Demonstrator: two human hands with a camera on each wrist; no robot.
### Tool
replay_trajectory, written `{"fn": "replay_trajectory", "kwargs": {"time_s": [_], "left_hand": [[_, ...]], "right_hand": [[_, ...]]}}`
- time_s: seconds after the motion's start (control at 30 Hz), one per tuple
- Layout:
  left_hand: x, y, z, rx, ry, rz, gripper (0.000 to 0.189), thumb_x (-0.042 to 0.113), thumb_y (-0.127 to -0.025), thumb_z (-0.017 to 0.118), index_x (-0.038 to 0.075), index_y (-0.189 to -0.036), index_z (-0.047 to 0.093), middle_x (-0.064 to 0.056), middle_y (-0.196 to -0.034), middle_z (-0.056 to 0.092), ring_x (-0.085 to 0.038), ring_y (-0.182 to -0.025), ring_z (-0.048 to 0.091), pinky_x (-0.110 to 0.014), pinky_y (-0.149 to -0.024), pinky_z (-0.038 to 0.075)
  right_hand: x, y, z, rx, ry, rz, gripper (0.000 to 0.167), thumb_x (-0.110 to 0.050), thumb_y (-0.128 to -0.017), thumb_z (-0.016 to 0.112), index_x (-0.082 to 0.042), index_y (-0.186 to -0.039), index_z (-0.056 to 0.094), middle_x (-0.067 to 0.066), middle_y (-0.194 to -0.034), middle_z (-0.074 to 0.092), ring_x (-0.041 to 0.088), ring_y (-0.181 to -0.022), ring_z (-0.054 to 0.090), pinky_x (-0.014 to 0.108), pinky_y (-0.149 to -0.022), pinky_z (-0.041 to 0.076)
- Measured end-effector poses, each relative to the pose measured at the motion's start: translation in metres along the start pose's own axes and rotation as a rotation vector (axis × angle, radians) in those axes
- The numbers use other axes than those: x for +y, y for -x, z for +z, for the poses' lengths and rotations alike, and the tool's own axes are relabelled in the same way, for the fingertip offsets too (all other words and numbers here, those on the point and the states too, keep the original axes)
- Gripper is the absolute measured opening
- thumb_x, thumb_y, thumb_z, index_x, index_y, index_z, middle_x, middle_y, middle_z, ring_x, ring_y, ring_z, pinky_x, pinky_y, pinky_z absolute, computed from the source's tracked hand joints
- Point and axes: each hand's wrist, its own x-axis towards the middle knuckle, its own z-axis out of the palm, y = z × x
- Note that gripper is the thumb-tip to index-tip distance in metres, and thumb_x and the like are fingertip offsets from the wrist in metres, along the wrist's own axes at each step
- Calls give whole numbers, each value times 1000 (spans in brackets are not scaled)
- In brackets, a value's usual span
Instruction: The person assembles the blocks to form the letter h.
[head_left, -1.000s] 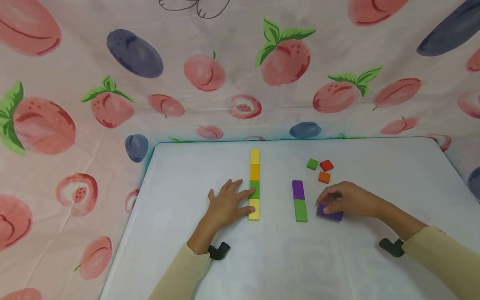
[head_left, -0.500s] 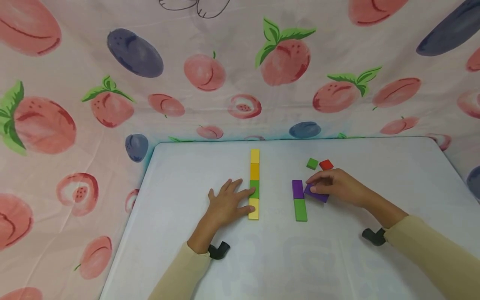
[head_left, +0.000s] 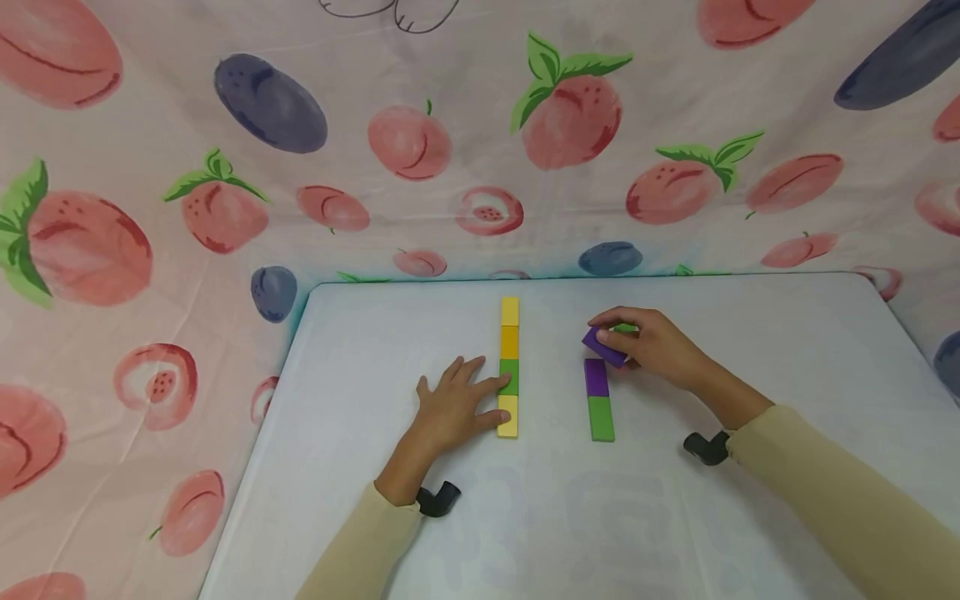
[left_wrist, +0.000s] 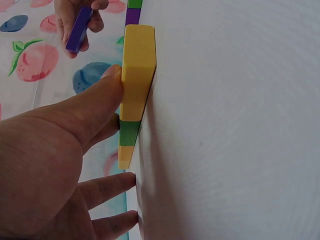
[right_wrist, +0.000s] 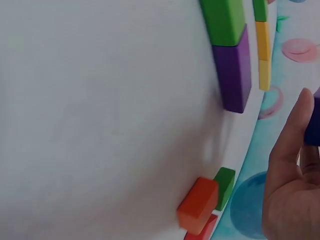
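"Beside the right hand [head_left: 658, 343]?"
"Orange, red and green blocks [right_wrist: 197, 206], which it mostly hides from the head view while pinching a purple block [head_left: 606, 350]."
"And the left hand [head_left: 450, 412]?"
"Spread, touching the yellow-and-green row [head_left: 510, 343]."

The blocks [left_wrist: 139, 55] look smooth and satiny; whether painted wood or plastic cannot be told. The table [head_left: 480, 542] looks matt and smooth. The backdrop [head_left: 337, 250] is printed, lightly creased cloth; the sleeves [head_left: 840, 479], matt cloth.

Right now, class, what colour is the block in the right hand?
Purple; the block in the right hand shows best from the head.
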Motion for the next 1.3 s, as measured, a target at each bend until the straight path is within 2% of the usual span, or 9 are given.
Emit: {"fn": "replay_trajectory", "kwargs": {"time_s": [0.23,0.47,0.63,0.8,0.9,1.07,1.2,1.3], "left_hand": [[-1,-1,1,-8,-3,-6,61,58,-91,69,45,-148,51,-3,-166,34,-35,-156,22,-85,-108,15],[-1,-1,2,-11,-6,-9,61,58,-91,69,44,-148,52,-3,-166,34,-35,-156,22,-85,-108,15],[0,-1,1,-15,-7,-15,61,59,-91,68,45,-148,51,-3,-166,34,-36,-156,22,-85,-108,15],[0,-1,1,-9,-7,-10,61,59,-91,68,45,-148,51,-3,-166,34,-36,-156,22,-85,-108,15],[0,-1,0,-8,-3,-7,61,59,-91,68,45,-148,52,-3,-166,34,-36,-156,22,-85,-108,15],[0,-1,0,-5,-7,-7,61,60,-91,68,44,-148,52,-3,-166,35,-36,-156,23,-85,-107,15],[0,-1,0,-5,-13,-8,60,60,-91,67,45,-147,52,-3,-166,35,-36,-156,23,-85,-107,16],[0,-1,0,-10,-13,-6,60,61,-91,67,44,-148,52,-3,-166,34,-36,-156,23,-85,-108,16]], "right_hand": [[-10,-15,6,15,8,4,43,-38,-103,60,-14,-138,61,12,-133,60,31,-106,61,35,-76,61],[-19,-30,9,33,32,55,39,-32,-106,56,-20,-142,58,7,-139,56,31,-118,55,39,-87,60],[-26,-39,11,29,-23,101,41,-31,-105,59,-23,-145,57,6,-141,55,30,-123,54,41,-95,58],[-30,-47,12,8,-96,108,40,-29,-103,63,-22,-142,60,6,-141,57,28,-124,58,41,-99,57],[-32,-51,14,8,-116,121,38,-28,-102,64,-21,-139,62,6,-139,59,27,-124,59,40,-99,56],[-37,-60,20,53,-147,169,36,-28,-100,67,-17,-135,66,9,-133,62,29,-116,61,35,-95,58],[-40,-69,27,81,-156,210,34,-25,-98,71,-12,-129,69,12,-125,64,32,-106,64,35,-91,60],[-41,-73,33,88,-151,255,31,-25,-96,74,-12,-123,71,11,-121,66,28,-103,63,36,-90,60]]}}
